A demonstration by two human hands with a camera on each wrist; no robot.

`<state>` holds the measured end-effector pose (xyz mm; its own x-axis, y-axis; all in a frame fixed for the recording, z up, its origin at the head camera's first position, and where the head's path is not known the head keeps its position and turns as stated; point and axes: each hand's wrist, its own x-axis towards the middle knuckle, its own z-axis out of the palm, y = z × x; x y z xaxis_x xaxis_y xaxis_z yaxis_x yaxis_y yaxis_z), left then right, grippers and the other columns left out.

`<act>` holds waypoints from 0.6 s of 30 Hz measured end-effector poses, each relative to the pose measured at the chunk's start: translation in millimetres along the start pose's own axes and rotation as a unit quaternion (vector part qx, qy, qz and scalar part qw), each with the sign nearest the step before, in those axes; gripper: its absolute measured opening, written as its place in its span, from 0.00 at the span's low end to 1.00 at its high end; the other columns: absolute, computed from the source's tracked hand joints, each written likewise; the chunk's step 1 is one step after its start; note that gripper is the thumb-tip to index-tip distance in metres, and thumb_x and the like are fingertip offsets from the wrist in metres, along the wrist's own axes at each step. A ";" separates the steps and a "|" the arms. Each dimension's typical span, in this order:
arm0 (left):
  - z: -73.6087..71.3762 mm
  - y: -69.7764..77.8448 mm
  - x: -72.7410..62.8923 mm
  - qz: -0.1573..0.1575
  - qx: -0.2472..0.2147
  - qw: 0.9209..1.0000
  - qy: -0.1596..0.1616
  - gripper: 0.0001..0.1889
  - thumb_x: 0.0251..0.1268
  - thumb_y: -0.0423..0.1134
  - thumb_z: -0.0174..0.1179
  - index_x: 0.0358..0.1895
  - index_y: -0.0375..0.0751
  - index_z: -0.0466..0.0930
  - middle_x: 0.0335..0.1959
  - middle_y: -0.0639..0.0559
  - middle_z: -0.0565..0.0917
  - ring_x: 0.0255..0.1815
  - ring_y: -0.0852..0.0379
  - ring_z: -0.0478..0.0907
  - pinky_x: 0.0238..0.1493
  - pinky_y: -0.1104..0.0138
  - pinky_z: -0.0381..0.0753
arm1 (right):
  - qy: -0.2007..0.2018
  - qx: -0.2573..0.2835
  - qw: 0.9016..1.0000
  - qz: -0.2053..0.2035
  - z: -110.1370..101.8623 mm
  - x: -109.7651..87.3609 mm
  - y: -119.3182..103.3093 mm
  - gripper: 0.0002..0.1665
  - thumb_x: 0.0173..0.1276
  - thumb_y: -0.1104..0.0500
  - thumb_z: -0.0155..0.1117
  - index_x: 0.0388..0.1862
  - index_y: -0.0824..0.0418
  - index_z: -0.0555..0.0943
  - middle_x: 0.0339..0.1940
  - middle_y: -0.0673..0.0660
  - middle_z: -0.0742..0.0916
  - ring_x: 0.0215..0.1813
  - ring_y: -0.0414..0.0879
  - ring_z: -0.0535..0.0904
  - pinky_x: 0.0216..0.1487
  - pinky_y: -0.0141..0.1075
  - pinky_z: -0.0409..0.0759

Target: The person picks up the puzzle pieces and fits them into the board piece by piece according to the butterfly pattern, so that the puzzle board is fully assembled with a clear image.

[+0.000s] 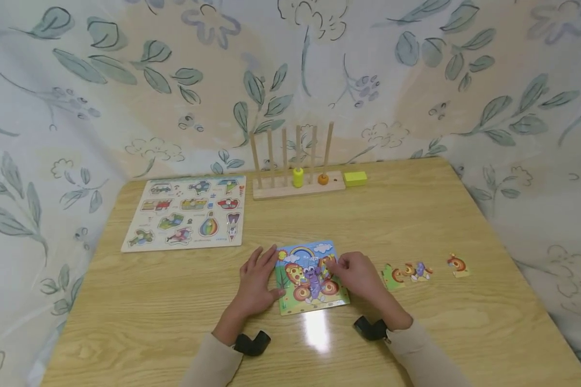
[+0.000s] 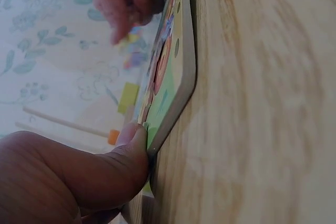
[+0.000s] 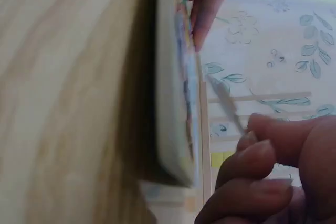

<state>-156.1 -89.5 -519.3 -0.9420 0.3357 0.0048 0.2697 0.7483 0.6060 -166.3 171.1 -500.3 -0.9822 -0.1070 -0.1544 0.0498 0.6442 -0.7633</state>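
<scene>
On the bench (image 1: 174,306), left hand (image 1: 258,279) spread, thumb on puzzle board (image 1: 295,308) edge; right hand (image 1: 360,274) pinches puzzle piece (image 3: 227,100).

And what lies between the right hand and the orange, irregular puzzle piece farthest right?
The head view shows loose green, orange and purple puzzle pieces on the wood-grained table.

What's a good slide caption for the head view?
Left hand touching a puzzle, right hand pinching a piece over it, loose pieces to the right.
</scene>
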 end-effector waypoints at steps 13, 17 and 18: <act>2.3 0.4 -0.8 0.005 -0.014 1.000 0.015 0.45 0.47 0.40 0.71 0.72 0.37 0.60 0.76 0.47 0.58 0.77 0.39 0.44 0.67 0.37 0.47 | 0.017 -0.135 0.991 0.003 4.6 0.7 -5.7 0.29 0.61 0.43 0.65 0.09 0.53 0.66 0.07 0.45 0.67 0.13 0.41 0.64 0.16 0.31 0.55; 2.1 0.8 -0.9 0.003 -0.011 1.000 0.011 0.46 0.48 0.41 0.71 0.73 0.38 0.60 0.76 0.48 0.58 0.78 0.40 0.43 0.68 0.37 0.47 | 0.012 -0.161 0.987 0.005 5.5 1.5 -4.0 0.27 0.61 0.43 0.66 0.10 0.52 0.68 0.07 0.45 0.69 0.13 0.41 0.66 0.15 0.31 0.55; 1.8 0.9 -1.1 0.003 -0.011 1.000 0.011 0.46 0.48 0.41 0.71 0.73 0.38 0.60 0.76 0.48 0.58 0.78 0.40 0.43 0.68 0.37 0.46 | 0.014 -0.163 0.987 0.004 6.3 1.7 -3.3 0.26 0.61 0.43 0.66 0.11 0.52 0.69 0.07 0.45 0.69 0.13 0.41 0.66 0.15 0.31 0.55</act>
<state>-154.5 -88.1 -520.2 -0.9447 0.3270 0.0248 0.2703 0.7336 0.6235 -167.1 164.0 -502.0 -0.9868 -0.0833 -0.1387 0.0008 0.8547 -0.5190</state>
